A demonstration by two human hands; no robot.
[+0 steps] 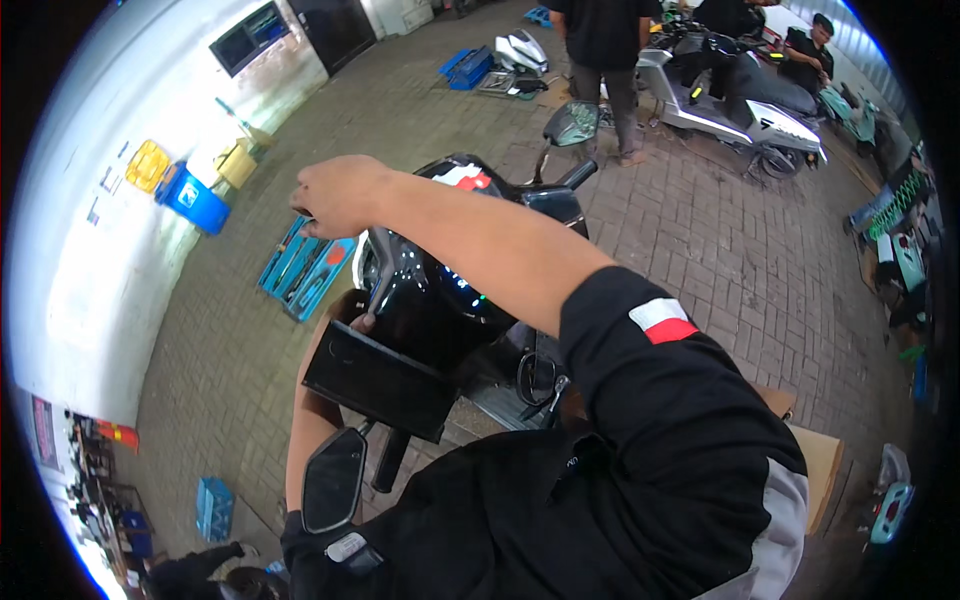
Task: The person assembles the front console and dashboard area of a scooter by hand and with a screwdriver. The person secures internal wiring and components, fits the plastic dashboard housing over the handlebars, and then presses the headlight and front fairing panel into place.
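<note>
A black scooter front (400,285) with a lit display stands before me. My right arm reaches across it to the left, and my right hand (338,197) is above the scooter's far left side. Its fingers are curled closed; whatever may be in them is hidden. Low on the left, my left arm rises behind a flat black panel (375,385) at the left handlebar grip (391,462). Only a bit of my left hand (364,322) shows beside the black bodywork, its fingers out of sight. The left mirror (334,482) overlaps that forearm.
Beyond my right hand an open blue toolbox (308,268) lies on the brick floor. A blue bin (192,198) stands by the left wall. At the back, a person (604,70) stands near a silver scooter (740,105), and another person (806,58) sits behind it.
</note>
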